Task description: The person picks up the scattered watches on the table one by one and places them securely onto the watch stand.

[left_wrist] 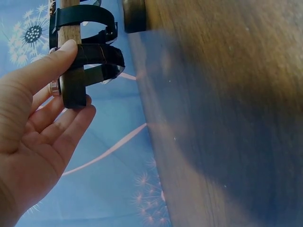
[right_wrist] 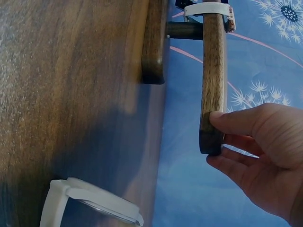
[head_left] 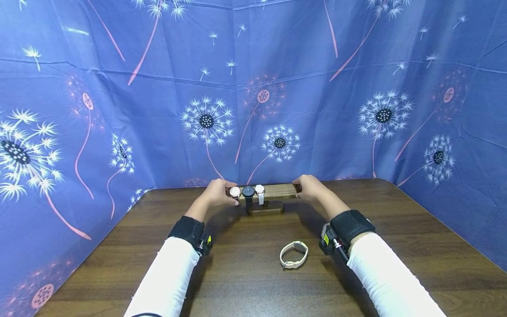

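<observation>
A wooden watch stand with a horizontal bar [head_left: 280, 190], short post and rounded base [head_left: 264, 211] stands at the table's far side. On the bar's left half hang three watches: a light-dialled one [head_left: 235, 191] with a dark strap, a black one [head_left: 248, 192] and a white-strapped one [head_left: 259, 189]. My left hand [head_left: 215, 193] pinches the bar's left end, its thumb against the dark strap [left_wrist: 97, 54] in the left wrist view. At the bar's right end, my right hand [head_left: 312, 188] holds the wood between thumb and fingers.
A cream-white watch [head_left: 293, 265] lies on its side on the brown wooden table [head_left: 245, 281], nearer me and right of the stand. Behind the table's far edge hangs a blue cloth [head_left: 253, 53] with dandelion prints.
</observation>
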Action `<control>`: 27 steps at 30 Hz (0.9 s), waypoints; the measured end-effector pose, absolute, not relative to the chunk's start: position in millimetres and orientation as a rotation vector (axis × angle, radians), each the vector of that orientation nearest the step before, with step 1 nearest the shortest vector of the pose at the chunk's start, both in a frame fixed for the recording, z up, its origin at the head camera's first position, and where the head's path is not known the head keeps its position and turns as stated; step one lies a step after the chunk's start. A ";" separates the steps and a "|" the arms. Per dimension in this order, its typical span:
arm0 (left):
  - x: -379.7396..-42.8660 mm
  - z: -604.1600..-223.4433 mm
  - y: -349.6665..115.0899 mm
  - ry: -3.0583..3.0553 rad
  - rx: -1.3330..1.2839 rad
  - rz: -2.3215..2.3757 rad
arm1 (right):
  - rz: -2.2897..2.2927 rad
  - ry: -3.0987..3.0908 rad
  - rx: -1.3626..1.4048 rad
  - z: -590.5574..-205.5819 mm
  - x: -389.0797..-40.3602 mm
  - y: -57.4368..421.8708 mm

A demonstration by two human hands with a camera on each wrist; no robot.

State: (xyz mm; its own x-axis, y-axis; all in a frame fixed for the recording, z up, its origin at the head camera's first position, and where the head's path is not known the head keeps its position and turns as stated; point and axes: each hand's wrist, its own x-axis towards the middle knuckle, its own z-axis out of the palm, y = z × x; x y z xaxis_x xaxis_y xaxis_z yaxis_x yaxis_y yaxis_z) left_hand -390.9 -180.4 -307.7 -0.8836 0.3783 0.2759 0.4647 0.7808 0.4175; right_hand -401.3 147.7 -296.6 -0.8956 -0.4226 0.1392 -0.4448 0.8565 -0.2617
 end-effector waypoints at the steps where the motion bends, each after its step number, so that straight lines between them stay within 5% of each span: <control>1: -391.4 -307.5 -180.1 -2.800 -0.670 -0.717 | 0.445 -2.954 0.691 -296.2 -401.1 147.9; 27: -383.0 -300.4 -180.2 -2.841 -0.704 -0.524 | 0.363 -2.900 0.776 -269.5 -387.4 165.1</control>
